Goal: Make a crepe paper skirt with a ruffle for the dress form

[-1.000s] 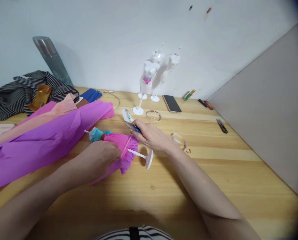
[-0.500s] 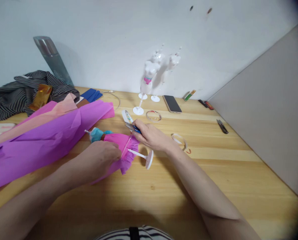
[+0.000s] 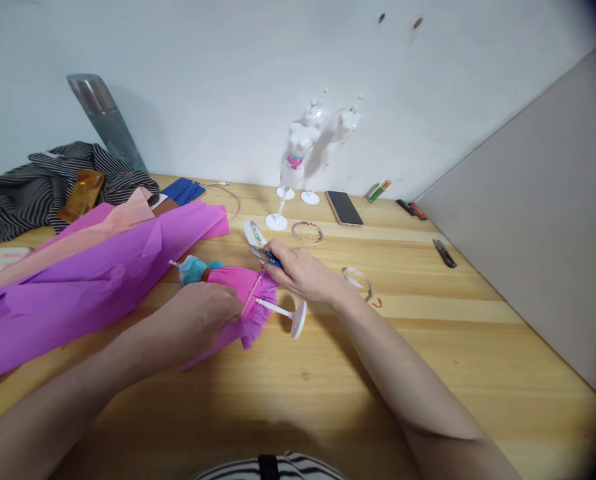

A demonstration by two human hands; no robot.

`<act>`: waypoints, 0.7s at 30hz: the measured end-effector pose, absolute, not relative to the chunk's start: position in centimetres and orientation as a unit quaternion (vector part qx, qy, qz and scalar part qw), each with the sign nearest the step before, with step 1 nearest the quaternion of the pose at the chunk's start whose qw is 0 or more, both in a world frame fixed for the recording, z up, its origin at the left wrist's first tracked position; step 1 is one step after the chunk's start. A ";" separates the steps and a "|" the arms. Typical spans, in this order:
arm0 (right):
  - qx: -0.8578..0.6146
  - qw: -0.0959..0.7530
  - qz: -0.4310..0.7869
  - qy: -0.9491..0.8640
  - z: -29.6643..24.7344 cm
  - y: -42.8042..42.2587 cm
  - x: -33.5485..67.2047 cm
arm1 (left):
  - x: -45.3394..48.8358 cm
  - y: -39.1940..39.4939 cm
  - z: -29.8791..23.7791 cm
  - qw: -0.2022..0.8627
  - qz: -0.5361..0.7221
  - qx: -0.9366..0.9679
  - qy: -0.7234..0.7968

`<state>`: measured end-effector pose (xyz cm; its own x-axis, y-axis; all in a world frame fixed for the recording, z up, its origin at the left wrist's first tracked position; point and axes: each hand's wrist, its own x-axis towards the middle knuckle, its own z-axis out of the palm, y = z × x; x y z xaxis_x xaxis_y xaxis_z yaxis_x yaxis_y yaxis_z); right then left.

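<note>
A small dress-form mannequin lies on its side, dressed in a pink crepe-paper skirt (image 3: 233,278) with a ruffled purple hem (image 3: 263,310) and a light-blue bodice (image 3: 193,269). Its white stand (image 3: 299,319) points right. Across the skirt runs a thin, pale strip (image 3: 253,291), stretched between both hands. My left hand (image 3: 211,313) is closed over the skirt, fingertips at the strip's lower end. Dark-blue-handled snips (image 3: 273,259) are gripped in my right hand (image 3: 303,270), blades pointing left; its fingertips are near the strip's upper end.
Purple crepe paper (image 3: 103,267) spreads across the left side, near striped cloth (image 3: 78,180) and a bottle (image 3: 108,120). White mannequins (image 3: 301,140) stand by the wall. A phone (image 3: 345,208), a wire ring (image 3: 307,233), another loop (image 3: 371,290) and black snips (image 3: 445,253) lie rightward.
Almost nothing differs. Both hands, the snips and the strip keep their places, apart from a very slight shift of the view.
</note>
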<state>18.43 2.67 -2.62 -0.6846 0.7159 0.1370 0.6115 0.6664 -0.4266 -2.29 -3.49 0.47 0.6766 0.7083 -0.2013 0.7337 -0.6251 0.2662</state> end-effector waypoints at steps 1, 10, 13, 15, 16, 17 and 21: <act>-0.370 0.147 0.176 -0.900 -2.6 2.7 18.4 | -2.3 -3.5 0.5 0.166 -0.034 0.902 0.398; -0.370 0.146 0.161 -0.903 -2.3 2.6 18.7 | -2.5 -3.6 0.5 0.171 -0.034 0.900 0.399; -0.377 0.149 0.156 -0.901 -1.9 2.5 18.8 | -2.9 -3.4 0.5 0.173 -0.036 0.897 0.406; -0.387 0.155 0.152 -0.896 -1.5 2.3 19.0 | -3.2 -3.4 0.9 0.171 -0.027 0.895 0.412; -0.390 0.161 0.151 -0.894 -1.3 2.3 19.1 | -3.3 -3.3 1.2 0.172 -0.020 0.892 0.417; -0.390 0.171 0.149 -0.892 -1.1 2.2 19.2 | -3.5 -3.3 1.6 0.177 -0.011 0.889 0.423; -0.383 0.222 0.135 -0.886 -0.7 2.1 19.5 | -4.1 -3.2 2.6 0.203 0.052 0.869 0.448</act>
<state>19.50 2.13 -0.68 -0.6078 0.7392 0.2900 0.6188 0.6698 -0.4104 -4.06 -3.22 2.60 0.5932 0.7999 -0.0911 0.7572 -0.5159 0.4005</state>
